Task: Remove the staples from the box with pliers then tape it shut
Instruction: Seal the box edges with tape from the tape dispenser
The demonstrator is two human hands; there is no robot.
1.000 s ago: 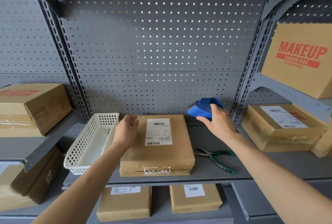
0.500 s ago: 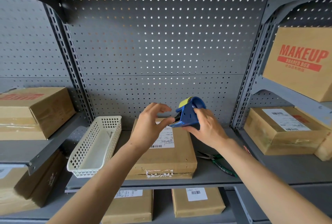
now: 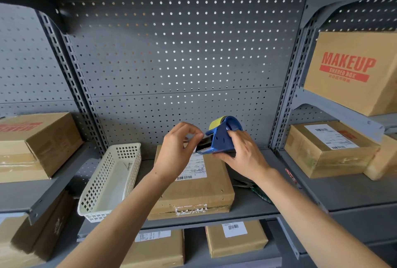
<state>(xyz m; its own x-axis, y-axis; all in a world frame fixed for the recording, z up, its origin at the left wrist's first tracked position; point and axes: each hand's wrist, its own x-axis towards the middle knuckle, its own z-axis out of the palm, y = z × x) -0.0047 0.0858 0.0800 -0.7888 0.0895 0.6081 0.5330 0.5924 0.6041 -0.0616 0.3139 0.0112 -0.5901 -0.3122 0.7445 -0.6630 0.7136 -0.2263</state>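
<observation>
Raised slightly, tape dispenser (image 3: 222,138) stays gripped by right hand (image 3: 245,156); left hand (image 3: 178,151) pinches its front.

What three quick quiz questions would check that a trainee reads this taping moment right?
1. True or false: the pliers are in the person's right hand.
2. Which hand holds the blue tape dispenser? A) left B) right
3. Fill in: the white basket stands to the ___ of the labelled box.

Key: 1 false, they lie on the shelf beside the box; 2 B, while the left hand pinches at its front end; 3 left.
</observation>
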